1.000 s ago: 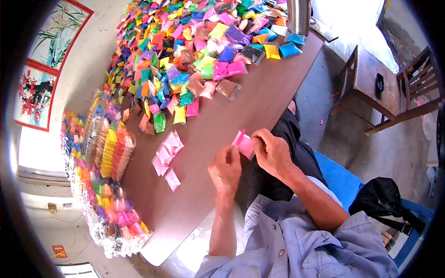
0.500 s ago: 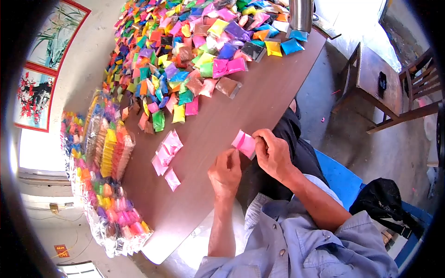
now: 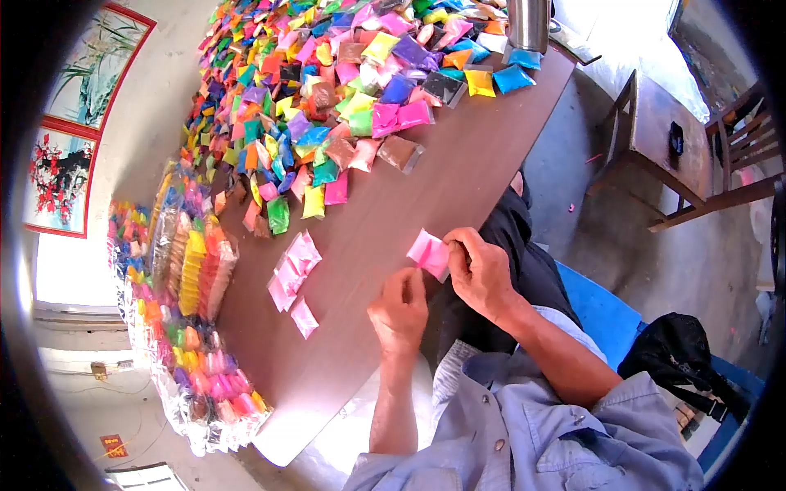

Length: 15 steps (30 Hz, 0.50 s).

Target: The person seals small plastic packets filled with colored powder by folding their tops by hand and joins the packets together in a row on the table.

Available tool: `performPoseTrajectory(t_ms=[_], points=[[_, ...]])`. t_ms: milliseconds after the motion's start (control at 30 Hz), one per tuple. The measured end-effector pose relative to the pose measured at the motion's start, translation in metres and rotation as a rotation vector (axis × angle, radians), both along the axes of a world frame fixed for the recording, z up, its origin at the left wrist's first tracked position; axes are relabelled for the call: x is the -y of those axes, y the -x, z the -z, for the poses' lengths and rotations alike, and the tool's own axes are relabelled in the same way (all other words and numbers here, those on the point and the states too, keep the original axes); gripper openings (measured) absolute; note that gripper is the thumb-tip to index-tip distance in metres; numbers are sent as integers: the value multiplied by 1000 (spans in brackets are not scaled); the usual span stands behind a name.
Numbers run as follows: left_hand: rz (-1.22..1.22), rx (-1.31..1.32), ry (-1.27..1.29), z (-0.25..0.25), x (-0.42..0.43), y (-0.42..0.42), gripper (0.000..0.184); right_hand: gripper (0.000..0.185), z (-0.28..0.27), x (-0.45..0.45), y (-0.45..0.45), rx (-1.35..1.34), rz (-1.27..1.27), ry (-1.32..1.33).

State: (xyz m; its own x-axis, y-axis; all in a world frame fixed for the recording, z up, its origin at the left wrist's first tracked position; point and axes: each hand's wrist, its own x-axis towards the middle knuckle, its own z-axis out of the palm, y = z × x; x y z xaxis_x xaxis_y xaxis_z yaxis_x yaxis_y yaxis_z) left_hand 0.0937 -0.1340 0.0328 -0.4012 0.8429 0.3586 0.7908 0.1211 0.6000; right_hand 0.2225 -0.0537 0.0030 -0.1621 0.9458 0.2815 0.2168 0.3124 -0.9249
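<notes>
A small clear packet with pink filling is held just above the near edge of the table. My right hand pinches its right edge between thumb and fingers. At its lower left corner my left hand is closed, thumb against fingers, and appears to grip the packet there; the fingertips partly hide the contact. To the left, several more pink packets lie close together on the brown tabletop, with a single pink packet just below them.
A large heap of many-coloured packets covers the table's far side. Clear bags of packed colours line the left edge. A metal cylinder stands at the far right corner. A wooden chair and black bag are on the right.
Both hands stay nearly in place. The pink packet has shifted and tilted very slightly between them; the packets on the table lie as before.
</notes>
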Motion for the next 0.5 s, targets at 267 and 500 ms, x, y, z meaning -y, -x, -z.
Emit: performPoseTrajectory(t_ms=[267, 500], points=[[-120, -18, 40, -2, -5, 27, 8, 6, 7, 0, 4, -58, 21, -54], [1, -23, 16, 1, 2, -4, 9, 6, 3, 0, 2, -29, 13, -49]])
